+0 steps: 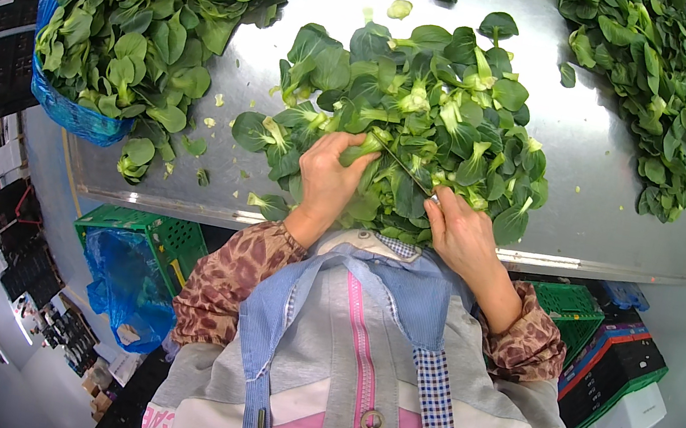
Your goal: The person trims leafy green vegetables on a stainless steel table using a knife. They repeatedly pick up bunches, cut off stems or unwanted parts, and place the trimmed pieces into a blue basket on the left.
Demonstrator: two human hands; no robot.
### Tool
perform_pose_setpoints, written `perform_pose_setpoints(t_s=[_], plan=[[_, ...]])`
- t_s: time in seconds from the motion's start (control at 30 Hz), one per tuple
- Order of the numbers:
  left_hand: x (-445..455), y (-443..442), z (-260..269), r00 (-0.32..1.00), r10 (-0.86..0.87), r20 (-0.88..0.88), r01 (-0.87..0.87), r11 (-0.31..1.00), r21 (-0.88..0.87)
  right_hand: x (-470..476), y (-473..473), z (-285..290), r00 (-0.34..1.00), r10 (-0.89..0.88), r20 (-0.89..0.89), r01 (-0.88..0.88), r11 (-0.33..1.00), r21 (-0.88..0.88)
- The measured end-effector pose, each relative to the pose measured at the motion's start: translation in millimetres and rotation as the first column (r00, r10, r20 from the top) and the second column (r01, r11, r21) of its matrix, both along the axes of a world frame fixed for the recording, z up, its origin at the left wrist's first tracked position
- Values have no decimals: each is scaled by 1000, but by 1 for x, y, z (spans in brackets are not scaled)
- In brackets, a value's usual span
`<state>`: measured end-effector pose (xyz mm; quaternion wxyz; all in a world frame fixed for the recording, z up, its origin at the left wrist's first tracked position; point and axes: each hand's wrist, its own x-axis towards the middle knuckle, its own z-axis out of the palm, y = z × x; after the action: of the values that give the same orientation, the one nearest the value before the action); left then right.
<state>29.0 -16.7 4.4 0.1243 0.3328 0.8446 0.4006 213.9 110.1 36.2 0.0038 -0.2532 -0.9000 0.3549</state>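
Observation:
My left hand (330, 174) pinches a small bok choy (364, 148) by its pale base, over a loose pile of bok choy (468, 119) on the metal table. My right hand (464, 229) grips the handle of a thin-bladed knife (402, 166). Its blade slants up and to the left, the tip reaching the base of the held bok choy. Whether the edge has entered the stem is too small to tell. Most heads in the pile show pale stem ends among dark green leaves. The palm sides of both hands are hidden.
A blue plastic bag (76, 118) overflowing with bok choy lies at the table's left. Another bok choy heap (656, 110) covers the right side. Trimmings dot the metal table (560, 216). Below its front edge are green crates (174, 247) and stacked boxes (612, 375).

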Motion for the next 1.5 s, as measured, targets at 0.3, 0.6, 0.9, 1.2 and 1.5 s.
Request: perform_pose_setpoints(t_s=[0.3, 0.6, 0.9, 1.2, 1.5], plan=[[-2, 3, -2, 998, 42, 45, -39, 996, -77, -7, -7, 1, 1000, -20, -3, 20, 977, 212], [-2, 4, 0, 978, 121, 168, -104, 989, -108, -7, -1, -2, 992, -119, -47, 114, 990, -85], [-3, 3, -1, 983, 100, 157, -92, 994, -61, 0, 3, 0, 997, -67, -25, 66, 997, -36], [-4, 4, -3, 982, 123, 145, -104, 986, -133, -11, -5, -2, 997, -64, 36, 54, 974, 221], [-4, 3, -1, 976, 137, 170, -113, 983, -143, -18, -10, -4, 998, -60, -18, 62, 932, 358]])
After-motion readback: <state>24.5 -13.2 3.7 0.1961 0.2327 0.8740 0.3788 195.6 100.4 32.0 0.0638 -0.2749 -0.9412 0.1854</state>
